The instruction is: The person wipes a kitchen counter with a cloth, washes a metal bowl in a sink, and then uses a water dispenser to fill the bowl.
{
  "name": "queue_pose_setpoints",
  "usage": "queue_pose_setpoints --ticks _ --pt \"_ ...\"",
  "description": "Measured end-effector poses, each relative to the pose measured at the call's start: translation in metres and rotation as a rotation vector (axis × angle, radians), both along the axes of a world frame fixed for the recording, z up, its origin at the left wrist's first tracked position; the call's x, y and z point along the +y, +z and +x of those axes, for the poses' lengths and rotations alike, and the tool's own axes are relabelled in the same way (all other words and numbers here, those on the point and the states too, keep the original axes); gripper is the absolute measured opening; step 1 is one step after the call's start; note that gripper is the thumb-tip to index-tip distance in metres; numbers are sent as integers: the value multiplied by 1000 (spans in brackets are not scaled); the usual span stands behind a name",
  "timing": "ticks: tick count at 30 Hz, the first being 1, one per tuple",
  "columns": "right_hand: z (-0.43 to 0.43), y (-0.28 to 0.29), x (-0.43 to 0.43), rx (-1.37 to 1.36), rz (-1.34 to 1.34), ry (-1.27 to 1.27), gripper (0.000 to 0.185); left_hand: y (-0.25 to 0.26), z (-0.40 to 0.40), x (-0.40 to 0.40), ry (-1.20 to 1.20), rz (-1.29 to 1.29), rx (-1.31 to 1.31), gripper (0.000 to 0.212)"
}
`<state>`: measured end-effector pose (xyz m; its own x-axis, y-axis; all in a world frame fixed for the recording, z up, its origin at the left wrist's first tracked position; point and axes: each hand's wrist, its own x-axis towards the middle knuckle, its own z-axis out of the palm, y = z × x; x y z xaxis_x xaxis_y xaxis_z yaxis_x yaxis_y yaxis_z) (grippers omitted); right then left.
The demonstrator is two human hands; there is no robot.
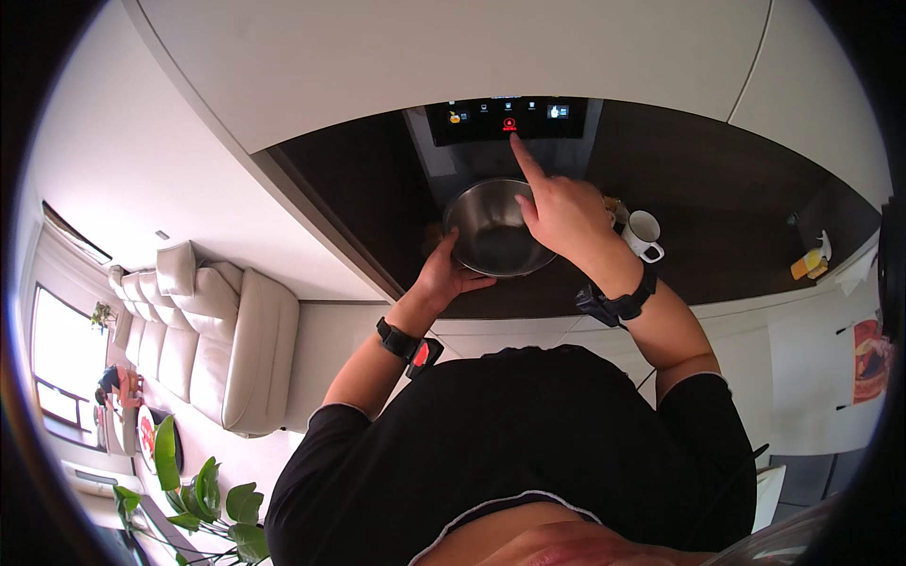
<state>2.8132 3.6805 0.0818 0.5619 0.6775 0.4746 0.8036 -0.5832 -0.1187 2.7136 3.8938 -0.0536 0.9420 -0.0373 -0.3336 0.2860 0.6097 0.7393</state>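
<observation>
A round stainless steel bowl (499, 237) is in front of me on a dark countertop, below a black control panel (520, 122) with lit icons. My left hand (449, 276) grips the bowl's near left side, thumb at the rim and fingers beneath. Above the bowl's right part, my right hand (563, 212) points its index finger up to a red lit icon at the panel's lower edge; whether it touches cannot be told. That hand holds nothing and hides part of the bowl's rim. The bowl looks empty.
A white mug (643, 233) stands right of my right hand, beside a partly hidden small item. Farther right is a spray bottle with yellow contents (810, 263). Pale cabinets (495, 49) overhang the counter. Left are a sofa (212, 339), a leafy plant (205, 495) and another person (122, 388).
</observation>
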Motion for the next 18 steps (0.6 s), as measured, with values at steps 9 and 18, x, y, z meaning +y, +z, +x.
queue_pose_setpoints --ticks 9,18 --pt "5 -6 17 -19 15 30 83 5 -2 -6 12 16 16 67" --pt "16 -34 -62 35 144 35 25 5 0 -5 54 77 7 65"
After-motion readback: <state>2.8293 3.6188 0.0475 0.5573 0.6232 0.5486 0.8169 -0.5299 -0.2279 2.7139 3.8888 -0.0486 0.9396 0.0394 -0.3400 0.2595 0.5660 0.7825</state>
